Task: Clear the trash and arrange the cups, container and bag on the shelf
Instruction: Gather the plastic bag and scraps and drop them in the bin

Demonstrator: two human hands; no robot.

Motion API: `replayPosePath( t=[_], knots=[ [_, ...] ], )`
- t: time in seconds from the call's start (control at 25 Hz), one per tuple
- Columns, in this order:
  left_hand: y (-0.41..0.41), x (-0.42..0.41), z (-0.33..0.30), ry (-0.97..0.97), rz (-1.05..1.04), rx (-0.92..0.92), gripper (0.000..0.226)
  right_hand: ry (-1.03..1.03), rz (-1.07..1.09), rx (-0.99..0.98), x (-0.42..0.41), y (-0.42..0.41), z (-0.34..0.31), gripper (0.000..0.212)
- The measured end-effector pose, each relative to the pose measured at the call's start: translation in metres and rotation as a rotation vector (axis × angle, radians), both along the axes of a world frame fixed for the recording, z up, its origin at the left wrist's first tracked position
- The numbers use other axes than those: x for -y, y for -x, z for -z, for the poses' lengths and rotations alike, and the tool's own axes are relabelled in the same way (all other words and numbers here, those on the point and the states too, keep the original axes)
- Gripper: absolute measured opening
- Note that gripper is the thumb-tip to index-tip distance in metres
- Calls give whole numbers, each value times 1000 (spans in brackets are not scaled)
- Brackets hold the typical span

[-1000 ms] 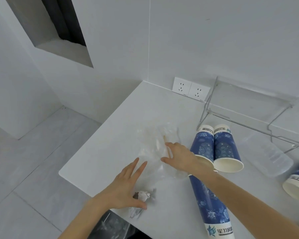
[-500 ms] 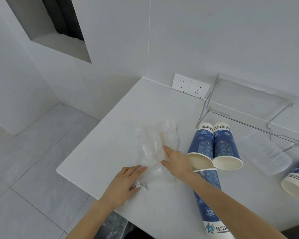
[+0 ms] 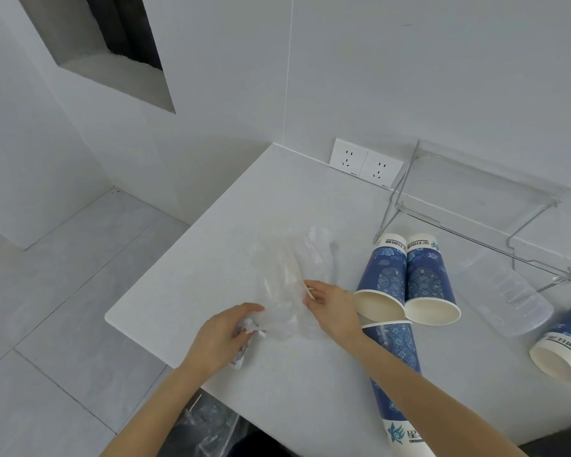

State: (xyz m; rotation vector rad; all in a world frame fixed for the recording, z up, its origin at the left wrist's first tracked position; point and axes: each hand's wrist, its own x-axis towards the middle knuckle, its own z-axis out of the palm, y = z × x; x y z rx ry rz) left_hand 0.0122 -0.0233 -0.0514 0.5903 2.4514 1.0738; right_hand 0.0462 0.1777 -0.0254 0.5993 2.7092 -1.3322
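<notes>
Near the desk's (image 3: 185, 278) front-left corner, the left hand (image 3: 223, 338) is clenched around a crumpled scrap of trash (image 3: 248, 328), right at the lower edge of the clear plastic bag (image 3: 287, 275). The right hand (image 3: 333, 308) pinches the bag's right side together with a thin wooden stick (image 3: 302, 280). Two blue paper cups (image 3: 406, 278) lie on their sides just right of that hand, a cup stack (image 3: 398, 367) under its forearm. The clear container (image 3: 505, 291) lies beside the wire shelf (image 3: 475, 206), towards the desk's back edge.
</notes>
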Motion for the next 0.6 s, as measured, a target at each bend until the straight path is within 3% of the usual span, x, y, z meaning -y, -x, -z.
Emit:
replayPosePath(
  t=[0.32, 0.6],
  knots=[
    [-45, 12, -31, -203, -400, 74, 41, 106, -65, -132, 22, -15, -19, 23],
    [-107, 41, -41, -208, -593, 80, 38, 173, -223, -141, 48, -43, -22, 24]
  ],
)
